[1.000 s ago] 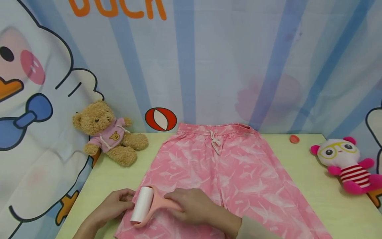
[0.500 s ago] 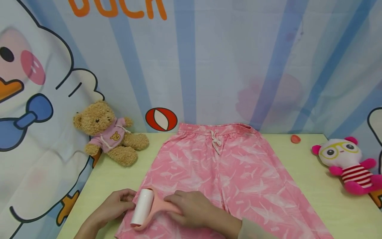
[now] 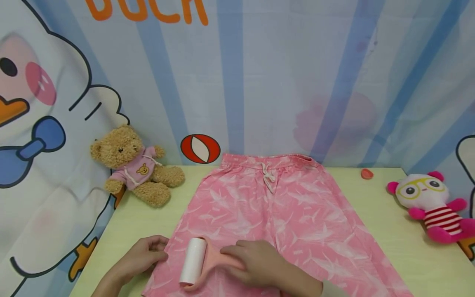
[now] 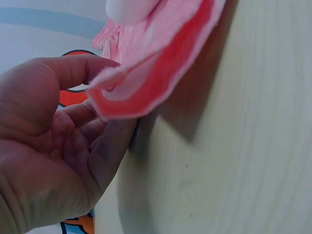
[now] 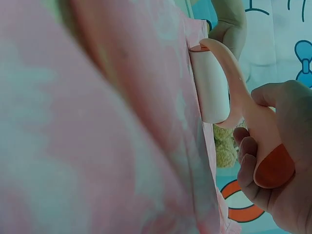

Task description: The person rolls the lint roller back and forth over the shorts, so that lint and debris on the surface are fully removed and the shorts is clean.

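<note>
Pink shorts (image 3: pixel 304 214) with a pale fish print lie spread out, waistband at the back and a white drawstring at its middle. My right hand (image 3: pixel 256 262) grips the peach handle of a lint roller (image 3: pixel 193 260), whose white roll lies against the shorts' left leg. In the right wrist view the fingers wrap round the lint roller's handle (image 5: pixel 265 131). At the outer edge of that leg, my left hand (image 3: pixel 142 255) pinches the cloth. The left wrist view shows the thumb above the hem (image 4: pixel 129 105) and the fingers beneath, the hem slightly raised.
A teddy bear (image 3: pixel 130 165) in a pink top sits at the back left of the pale table (image 3: pixel 148 220). On the right lies a pink and white panda plush (image 3: pixel 432 206), with a small red cap-like piece (image 3: pixel 367 173) behind. A printed cloth (image 3: pixel 271 74) hangs at the back.
The lint roller and my right hand have moved to the right and slightly nearer me, away from the leg's outer edge. My left hand stays at that edge.
</note>
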### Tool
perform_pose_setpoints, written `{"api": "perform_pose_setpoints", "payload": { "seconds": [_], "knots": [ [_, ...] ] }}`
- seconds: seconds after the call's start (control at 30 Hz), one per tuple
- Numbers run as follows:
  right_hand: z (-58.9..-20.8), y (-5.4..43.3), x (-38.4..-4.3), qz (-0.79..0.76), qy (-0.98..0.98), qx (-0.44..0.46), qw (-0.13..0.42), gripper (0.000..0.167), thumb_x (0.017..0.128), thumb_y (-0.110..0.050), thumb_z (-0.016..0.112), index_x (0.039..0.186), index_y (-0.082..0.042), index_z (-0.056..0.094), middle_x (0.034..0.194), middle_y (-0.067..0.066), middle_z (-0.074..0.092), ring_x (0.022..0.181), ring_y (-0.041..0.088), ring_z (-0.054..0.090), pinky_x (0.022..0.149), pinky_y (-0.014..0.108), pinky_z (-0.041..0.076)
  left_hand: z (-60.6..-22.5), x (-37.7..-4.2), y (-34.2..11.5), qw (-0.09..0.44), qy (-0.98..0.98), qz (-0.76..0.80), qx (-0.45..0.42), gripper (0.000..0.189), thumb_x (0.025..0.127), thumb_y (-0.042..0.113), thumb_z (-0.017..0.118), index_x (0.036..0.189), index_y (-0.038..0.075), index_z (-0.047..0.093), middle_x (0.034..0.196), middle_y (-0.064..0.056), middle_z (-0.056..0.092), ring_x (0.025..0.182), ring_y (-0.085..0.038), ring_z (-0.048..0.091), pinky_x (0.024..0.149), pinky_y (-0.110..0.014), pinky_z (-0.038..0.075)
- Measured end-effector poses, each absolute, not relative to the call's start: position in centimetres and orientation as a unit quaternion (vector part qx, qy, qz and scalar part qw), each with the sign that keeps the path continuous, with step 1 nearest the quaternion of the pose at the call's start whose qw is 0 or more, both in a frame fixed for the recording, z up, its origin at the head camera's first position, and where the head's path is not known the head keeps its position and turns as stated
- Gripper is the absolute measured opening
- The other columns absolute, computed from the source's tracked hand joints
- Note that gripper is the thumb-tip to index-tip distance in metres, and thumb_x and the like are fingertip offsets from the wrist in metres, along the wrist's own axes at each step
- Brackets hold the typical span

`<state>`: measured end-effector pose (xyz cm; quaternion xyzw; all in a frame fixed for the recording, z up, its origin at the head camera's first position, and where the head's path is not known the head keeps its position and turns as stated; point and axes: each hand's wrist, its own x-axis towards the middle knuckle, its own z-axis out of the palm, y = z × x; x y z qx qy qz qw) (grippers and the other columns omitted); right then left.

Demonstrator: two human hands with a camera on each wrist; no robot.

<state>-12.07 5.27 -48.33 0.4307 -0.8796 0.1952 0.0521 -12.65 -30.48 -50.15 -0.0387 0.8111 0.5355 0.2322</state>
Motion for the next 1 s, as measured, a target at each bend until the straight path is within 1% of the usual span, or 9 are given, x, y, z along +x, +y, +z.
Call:
{"api": "perform_pose_setpoints", "payload": {
  "seconds": [0.17, 0.3, 0.47, 0.6, 0.77, 0.83, 0.93, 1.0],
  "knots": [
    [-48.4, 7.2, -11.4, 0.201, -0.875, 0.435, 0.065, 0.032, 0.1, -0.044, 0.064, 0.125, -0.028, 0.073, 0.09, -0.015, 0.065, 0.068, -0.005, 0.051, 0.06, 0.022, 0.047, -50.0, -12.7, -30.5, 0.234, 0.814, 0.53, -0.051, 0.04, 0.089, 0.006, 0.07, 0.126, -0.007, 0.061, 0.092, -0.008, 0.065, 0.075, -0.019, 0.061, 0.062, -0.033, 0.052],
    [-48.8, 8.9, -11.0, 0.21, -0.87, 0.438, 0.081, 0.03, 0.097, -0.04, 0.069, 0.124, -0.028, 0.073, 0.091, -0.016, 0.065, 0.071, -0.005, 0.054, 0.063, 0.022, 0.049, -50.0, -12.6, -30.5, 0.235, 0.811, 0.534, -0.047, 0.039, 0.089, 0.005, 0.07, 0.126, -0.007, 0.061, 0.092, -0.008, 0.065, 0.076, -0.02, 0.062, 0.063, -0.034, 0.052],
    [-49.1, 11.2, -10.7, 0.222, -0.863, 0.445, 0.092, 0.027, 0.093, -0.033, 0.074, 0.119, -0.029, 0.073, 0.087, -0.019, 0.061, 0.071, -0.008, 0.051, 0.062, 0.017, 0.046, -49.9, -12.7, -30.5, 0.238, 0.81, 0.533, -0.05, 0.04, 0.09, 0.006, 0.07, 0.127, -0.007, 0.061, 0.093, -0.008, 0.065, 0.075, -0.02, 0.061, 0.062, -0.034, 0.052],
    [-49.3, 13.2, -10.4, 0.223, -0.86, 0.446, 0.105, 0.031, 0.092, -0.033, 0.077, 0.122, -0.029, 0.072, 0.089, -0.019, 0.061, 0.072, -0.006, 0.053, 0.065, 0.018, 0.047, -49.9, -12.8, -30.4, 0.239, 0.813, 0.528, -0.058, 0.04, 0.091, 0.006, 0.07, 0.127, -0.007, 0.061, 0.093, -0.008, 0.065, 0.075, -0.02, 0.061, 0.063, -0.034, 0.052],
    [-49.5, 15.7, -10.0, 0.223, -0.867, 0.434, 0.099, 0.039, 0.088, -0.032, 0.081, 0.126, -0.033, 0.069, 0.093, -0.023, 0.06, 0.078, -0.008, 0.054, 0.069, 0.018, 0.048, -50.1, -12.9, -30.4, 0.24, 0.814, 0.526, -0.062, 0.04, 0.091, 0.007, 0.07, 0.128, -0.007, 0.061, 0.093, -0.008, 0.064, 0.075, -0.02, 0.06, 0.063, -0.034, 0.051],
    [-49.5, 16.6, -9.9, 0.224, -0.869, 0.431, 0.099, 0.041, 0.088, -0.033, 0.081, 0.127, -0.033, 0.07, 0.093, -0.024, 0.06, 0.077, -0.008, 0.054, 0.069, 0.017, 0.048, -50.3, -12.9, -30.5, 0.24, 0.815, 0.523, -0.066, 0.041, 0.091, 0.007, 0.07, 0.129, -0.006, 0.061, 0.093, -0.008, 0.064, 0.075, -0.02, 0.06, 0.063, -0.034, 0.051],
    [-49.4, 17.8, -9.7, 0.231, -0.871, 0.424, 0.088, 0.039, 0.092, -0.036, 0.079, 0.129, -0.032, 0.07, 0.091, -0.026, 0.058, 0.074, -0.01, 0.051, 0.067, 0.014, 0.045, -50.4, -13.0, -30.6, 0.24, 0.818, 0.518, -0.073, 0.041, 0.091, 0.007, 0.071, 0.129, -0.006, 0.061, 0.093, -0.008, 0.064, 0.075, -0.02, 0.06, 0.062, -0.034, 0.051],
    [-49.3, 18.6, -9.7, 0.235, -0.873, 0.42, 0.081, 0.035, 0.094, -0.037, 0.077, 0.128, -0.031, 0.07, 0.088, -0.027, 0.056, 0.072, -0.01, 0.049, 0.065, 0.014, 0.043, -50.4, -13.0, -30.6, 0.239, 0.819, 0.516, -0.077, 0.041, 0.091, 0.006, 0.071, 0.129, -0.006, 0.061, 0.093, -0.008, 0.064, 0.075, -0.02, 0.06, 0.062, -0.034, 0.051]
  ]
}}
